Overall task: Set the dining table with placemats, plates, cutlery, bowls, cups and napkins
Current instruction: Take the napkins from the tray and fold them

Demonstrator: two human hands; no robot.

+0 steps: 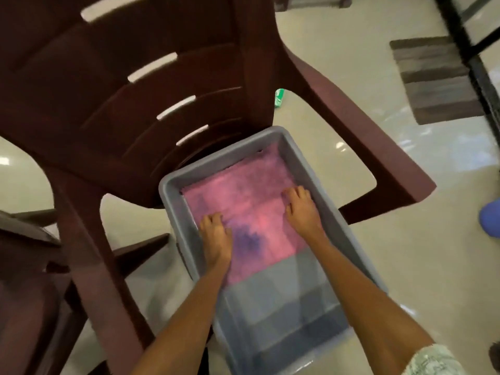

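Both of my hands are reaching down into the grey rectangular plastic tub (319,180), and each is lying on the pink cloth placemat with dark purple blotches (257,201) spread across its floor. I am pressing my left hand (216,236) on the mat's left side, close to the tub's left wall, fingers bent at the knuckles with the tips digging at the fabric; whether they are actually pinching it I cannot tell through the blur. I am resting my right hand (303,209) on the mat's far right part, just beside the right wall, fingers likewise bent, tips on the cloth. That mat is covering the far half of the tub's floor, reaching the far wall, while the near half is showing bare grey bottom with darker squares. I am seeing nothing else inside the tub. The tub is sitting on the seat of a dark brown moulded plastic armchair with a slotted back (113,85), its far end against the backrest and its near end jutting toward me. The chair's arms are flanking the tub on both sides. Pale glossy floor tiles (351,90) are stretching out to the right, where a striped grey-brown doormat (433,77) is lying well apart from the chair.
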